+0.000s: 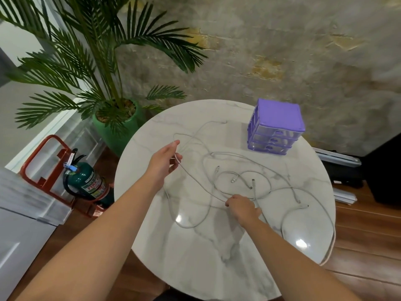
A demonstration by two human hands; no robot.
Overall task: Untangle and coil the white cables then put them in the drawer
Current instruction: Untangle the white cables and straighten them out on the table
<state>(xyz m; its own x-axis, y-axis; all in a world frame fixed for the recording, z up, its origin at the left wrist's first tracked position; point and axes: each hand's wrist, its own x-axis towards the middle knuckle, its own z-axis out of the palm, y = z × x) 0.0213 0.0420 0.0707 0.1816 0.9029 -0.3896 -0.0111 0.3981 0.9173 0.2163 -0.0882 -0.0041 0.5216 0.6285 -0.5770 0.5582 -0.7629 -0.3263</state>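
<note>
Mostly clutter sits off the surface (195,257): palm (97,51) in a green pot (115,131) at far left, green extinguisher (91,181) in a red stand (43,170) on the wood floor, dark blocky item at the right edge, cut off. Surface is round, glossy white marble with grey veins and two light glares. Purple drawer unit (275,127) stands at its far right, three clear-fronted drawers, all closed, nothing blocking its front.

Cables (238,181), thin and white, sprawl in loose overlapping loops over the middle and right of the surface; one loop hangs over the near right rim. Several plug ends lie in the centre, too small to tell the type. How many cables cannot be told.

Left hand (165,161) is raised over the left part, fingers (174,145) loosely curled, a strand pinched at thumb and forefinger. Right hand (243,207) is low at the tangle, fingers bunched on a strand; grip partly hidden by the knuckles. A strand runs taut between both hands.
</note>
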